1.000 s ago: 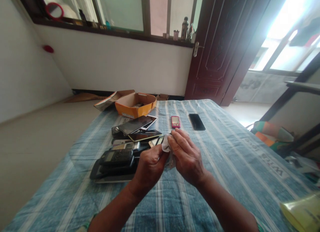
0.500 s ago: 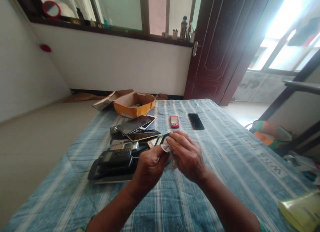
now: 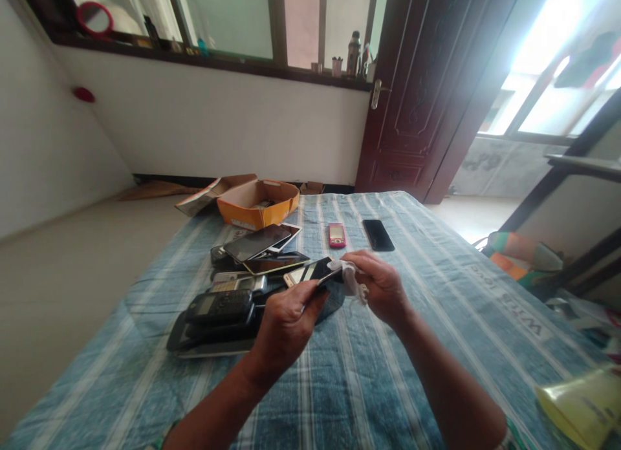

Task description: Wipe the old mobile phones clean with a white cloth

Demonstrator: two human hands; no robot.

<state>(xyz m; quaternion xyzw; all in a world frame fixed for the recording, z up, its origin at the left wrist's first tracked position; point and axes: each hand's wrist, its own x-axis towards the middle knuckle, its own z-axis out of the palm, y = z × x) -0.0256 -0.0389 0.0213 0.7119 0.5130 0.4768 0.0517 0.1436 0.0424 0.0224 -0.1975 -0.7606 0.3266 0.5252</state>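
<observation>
My left hand (image 3: 291,321) is closed on the near end of a dark, thin phone (image 3: 331,277), held tilted above the table. At its far right end, my right hand (image 3: 381,287) pinches a crumpled white tissue (image 3: 350,280) against the phone's edge. Just behind the held phone lies a white-and-gold phone (image 3: 297,275), partly covered. A pile of old phones, among them a black handset (image 3: 220,306) and a large dark phone (image 3: 256,242), spreads to the left of my hands. Farther back lie a pink phone (image 3: 336,235) and a black smartphone (image 3: 378,235), side by side.
An opened orange cardboard box (image 3: 259,214) stands at the table's far left. The striped blue cloth (image 3: 436,346) covers the table. A yellow translucent packet (image 3: 582,405) sits at the right front edge. A dark red door (image 3: 427,101) rises beyond the table.
My right hand has moved right and slightly away from my left, drawing the tissue toward the phone's far end. More of the held phone now shows between my hands.
</observation>
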